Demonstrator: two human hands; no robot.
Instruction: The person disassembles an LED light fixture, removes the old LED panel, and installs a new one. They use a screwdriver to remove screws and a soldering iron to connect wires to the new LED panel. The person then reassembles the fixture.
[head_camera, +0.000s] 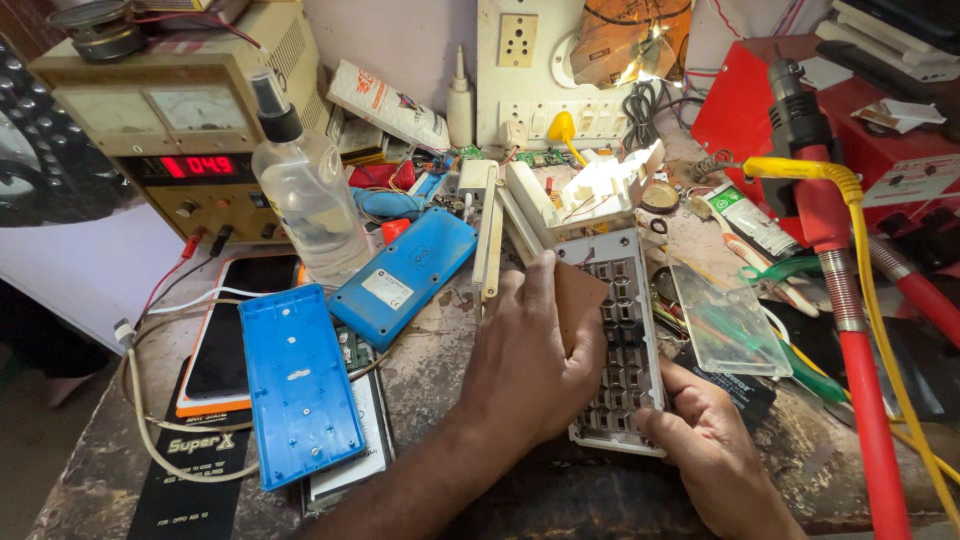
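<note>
Down at the middle of the cluttered counter (440, 370), both hands are working on a white keypad casing (622, 340) that is lying face-down with its grid of key wells showing. The left hand (530, 350) is resting over the casing's left side, fingers curled loosely, with the thumb and fingertips pinching a thin brown sheet (578, 300) that is standing tilted against the key wells. The right hand (705, 440) is gripping the casing's lower right corner, its fingers closed around the edge and steadying it.

Just left of the hands, a blue casing half (295, 385) is lying flat, partly covering a phone (235, 340) with an orange rim. Another blue casing piece (405, 275) is sitting beyond it, near a clear spray bottle (305, 190) with a black nozzle. A beige bench power supply (170, 120) with a red digital readout is standing at the back left. To the right, a clear plastic cover (725, 325) is lying near the keypad casing, and a red-handled tool (830, 230) with a yellow cable is leaning across the counter's right side.
</note>
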